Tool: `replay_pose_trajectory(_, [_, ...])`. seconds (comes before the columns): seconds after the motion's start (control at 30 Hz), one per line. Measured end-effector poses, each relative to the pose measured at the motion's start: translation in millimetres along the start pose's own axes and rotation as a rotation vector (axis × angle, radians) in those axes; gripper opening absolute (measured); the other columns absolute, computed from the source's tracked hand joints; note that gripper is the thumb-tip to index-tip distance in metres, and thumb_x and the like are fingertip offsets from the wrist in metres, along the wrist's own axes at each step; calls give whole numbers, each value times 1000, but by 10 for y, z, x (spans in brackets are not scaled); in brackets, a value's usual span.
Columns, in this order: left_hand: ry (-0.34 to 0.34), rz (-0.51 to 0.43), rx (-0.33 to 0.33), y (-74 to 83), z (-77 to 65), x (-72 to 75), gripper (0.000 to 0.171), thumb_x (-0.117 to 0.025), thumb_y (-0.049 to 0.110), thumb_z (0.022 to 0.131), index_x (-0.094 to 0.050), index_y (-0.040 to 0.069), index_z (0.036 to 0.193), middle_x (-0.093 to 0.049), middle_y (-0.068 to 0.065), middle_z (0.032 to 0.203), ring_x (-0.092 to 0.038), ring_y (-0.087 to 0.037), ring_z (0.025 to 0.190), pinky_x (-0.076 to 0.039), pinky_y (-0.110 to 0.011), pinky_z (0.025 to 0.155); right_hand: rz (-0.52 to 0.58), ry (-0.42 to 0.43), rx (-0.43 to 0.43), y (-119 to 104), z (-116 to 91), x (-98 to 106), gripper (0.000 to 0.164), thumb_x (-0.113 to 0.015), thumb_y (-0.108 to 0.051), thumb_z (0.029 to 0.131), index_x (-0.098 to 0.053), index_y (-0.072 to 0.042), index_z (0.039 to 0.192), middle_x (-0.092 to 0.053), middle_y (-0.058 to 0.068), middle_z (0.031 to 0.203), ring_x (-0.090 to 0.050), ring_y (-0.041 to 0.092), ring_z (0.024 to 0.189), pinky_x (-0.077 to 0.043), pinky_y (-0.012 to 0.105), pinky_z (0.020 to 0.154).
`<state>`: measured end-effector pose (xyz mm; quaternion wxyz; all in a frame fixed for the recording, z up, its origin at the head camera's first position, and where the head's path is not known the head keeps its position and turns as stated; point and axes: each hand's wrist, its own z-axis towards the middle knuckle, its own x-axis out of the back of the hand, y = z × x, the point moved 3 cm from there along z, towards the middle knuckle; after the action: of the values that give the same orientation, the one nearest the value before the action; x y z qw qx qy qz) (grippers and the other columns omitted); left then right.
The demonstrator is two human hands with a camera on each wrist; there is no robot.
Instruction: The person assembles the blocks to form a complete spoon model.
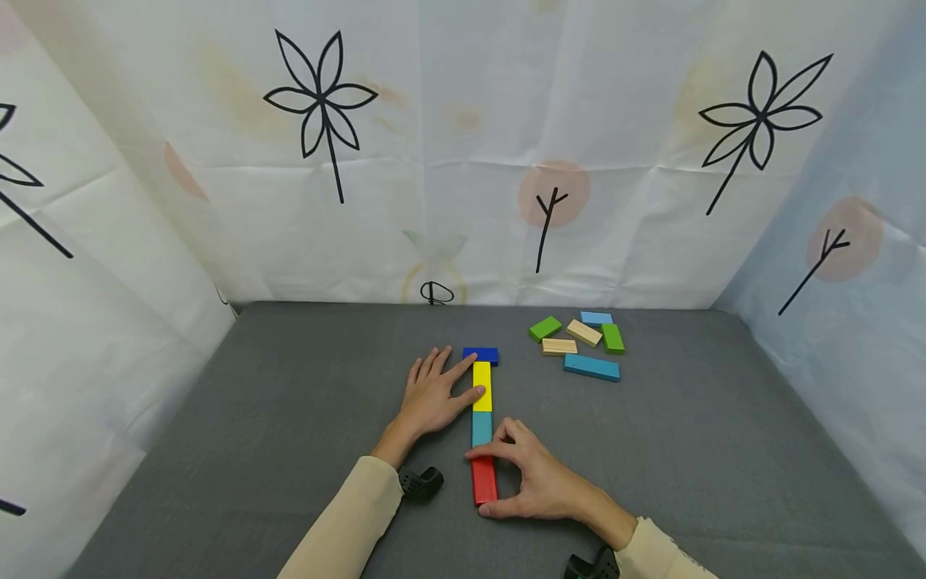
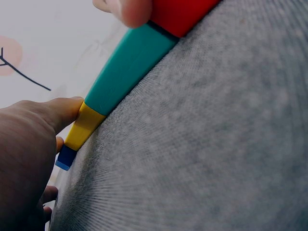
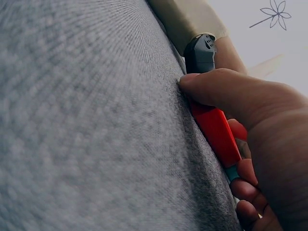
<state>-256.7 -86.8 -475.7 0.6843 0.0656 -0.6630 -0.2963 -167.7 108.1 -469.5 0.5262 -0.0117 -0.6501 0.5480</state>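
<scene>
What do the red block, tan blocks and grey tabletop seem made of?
Red block: painted wood or plastic, can't tell which; smooth, even colour. 
Tan blocks: probably bare wood, given the pale colour and faint lines. 
Grey tabletop: apparently covered in woven cloth, matte, with thread texture visible close up.

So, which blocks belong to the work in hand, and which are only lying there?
Apparently in the work, lined up:
dark blue block
yellow block, touched by the left hand
teal block
red block, held by the right hand

Apparently lying about, untouched:
two green blocks
two beige blocks
light blue block
long blue block
</scene>
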Motion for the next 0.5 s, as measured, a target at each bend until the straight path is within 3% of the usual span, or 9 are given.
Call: replay_pose_trajectory(0.5, [33, -22, -25, 2, -4, -19, 65, -56, 55, 99, -47, 23, 155, -31, -21, 161, -20, -42, 151, -7, -62, 120, 10, -5, -49, 1, -6, 2, 57, -85, -48, 80, -66, -33, 132, -44, -4, 105, -42, 13, 98, -38, 30, 79])
